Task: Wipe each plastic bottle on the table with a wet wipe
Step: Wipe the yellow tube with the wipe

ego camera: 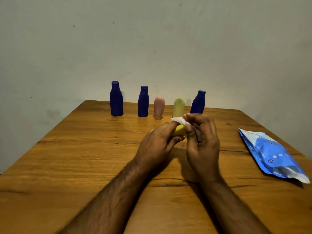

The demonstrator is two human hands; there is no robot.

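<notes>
My left hand (157, 142) grips the lower end of a yellow-green bottle (178, 107), which is held up over the middle of the wooden table (84, 157). A white wet wipe (179, 120) is wrapped against the bottle's middle, pinched by my right hand (201, 141). At the table's far edge stand three dark blue bottles, one on the left (116, 99), one in the middle (143, 102) and one on the right (198, 103). A small pink bottle (159, 108) stands cap-down between them.
A blue wet-wipe pack (270, 154) lies on the table at the right, its opening toward the near edge. A plain wall stands right behind the row of bottles.
</notes>
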